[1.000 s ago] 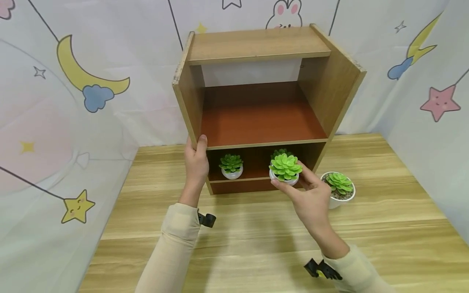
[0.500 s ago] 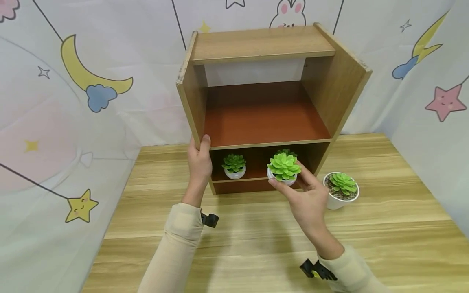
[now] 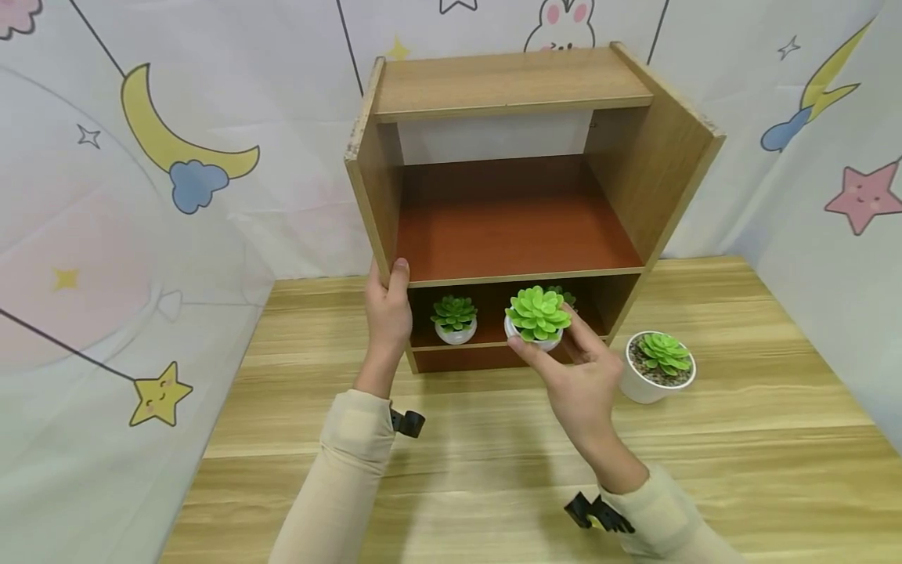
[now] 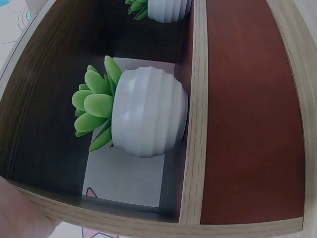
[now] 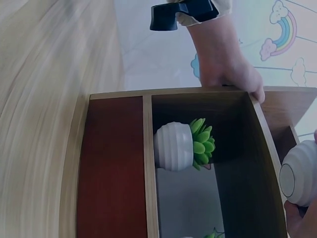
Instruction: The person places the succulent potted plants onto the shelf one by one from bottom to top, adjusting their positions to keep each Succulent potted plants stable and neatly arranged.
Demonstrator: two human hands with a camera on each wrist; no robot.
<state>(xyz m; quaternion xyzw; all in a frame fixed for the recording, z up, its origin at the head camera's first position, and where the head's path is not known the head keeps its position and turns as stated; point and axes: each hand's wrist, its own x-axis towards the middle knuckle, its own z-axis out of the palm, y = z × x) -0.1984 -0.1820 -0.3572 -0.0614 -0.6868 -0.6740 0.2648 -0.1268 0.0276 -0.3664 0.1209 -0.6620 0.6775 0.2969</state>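
Note:
My left hand (image 3: 389, 317) grips the left side panel of a wooden shelf unit (image 3: 517, 219), thumb on its front edge. In my right hand (image 3: 581, 392), a small potted succulent (image 3: 539, 313) in a white pot is pinched between thumb and fingers. It is in front of the lower compartment, and its ribbed pot (image 5: 299, 173) shows at the right edge of the right wrist view. Inside that compartment, a similar succulent (image 3: 454, 317) stands at the left, its white pot (image 4: 148, 111) upright on the board. Another succulent (image 3: 566, 296) sits farther right, mostly hidden behind the held one.
A larger white pot with a succulent (image 3: 655, 376) stands on the wood-grain table (image 3: 479, 470), right of the shelf unit. Behind hangs a white curtain (image 3: 296, 102) printed with moons, stars and a rabbit. The upper compartment has a red-brown base.
My right hand has carried the succulent left and slightly upward across the lower compartment, uncovering more of the larger pot. My left hand keeps its grip; the whole view has shifted slightly.

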